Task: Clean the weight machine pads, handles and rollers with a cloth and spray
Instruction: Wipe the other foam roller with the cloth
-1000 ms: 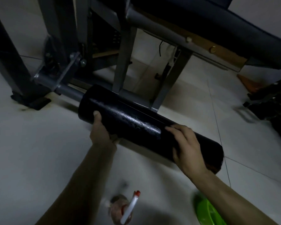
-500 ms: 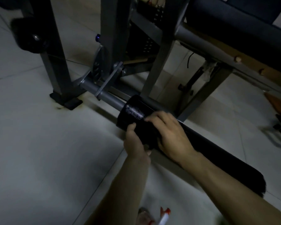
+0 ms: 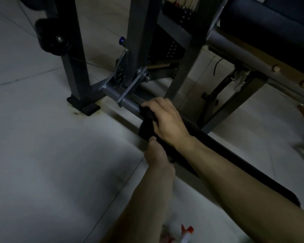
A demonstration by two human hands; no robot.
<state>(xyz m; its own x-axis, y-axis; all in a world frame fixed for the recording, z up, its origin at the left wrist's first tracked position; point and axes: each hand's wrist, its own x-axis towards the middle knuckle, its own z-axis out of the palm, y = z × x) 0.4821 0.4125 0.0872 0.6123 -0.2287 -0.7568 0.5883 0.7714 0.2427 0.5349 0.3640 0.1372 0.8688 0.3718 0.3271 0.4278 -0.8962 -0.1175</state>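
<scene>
Closest, at the bottom edge, a spray bottle point(image 3: 186, 232) with a red and white top stands on the pale floor point(image 3: 42, 155). It is blurry and partly cut off.

Both bare arms reach forward over it to the long black roller point(image 3: 253, 171), which lies low across the floor, from the right side toward the middle. The left hand point(image 3: 156, 151) holds the roller from below near its far end. Its thumb is on the near side and its fingers go under, out of sight. The right hand point(image 3: 167, 123) is just behind it, on top of that same end, fingers curled down over it and gripping. A dark lump sits under those fingers, but it is too dim to tell what it is. The right arm hides much of the roller.

Past the hands, a grey bar point(image 3: 126, 102) sticks out of the roller's end into the machine. Grey legs point(image 3: 77, 67) stand there on a black foot point(image 3: 88, 107). Farther back, a second black roller point(image 3: 51, 41) is at the top left and a dark pad point(image 3: 270, 23) at the top right, both cut off.
</scene>
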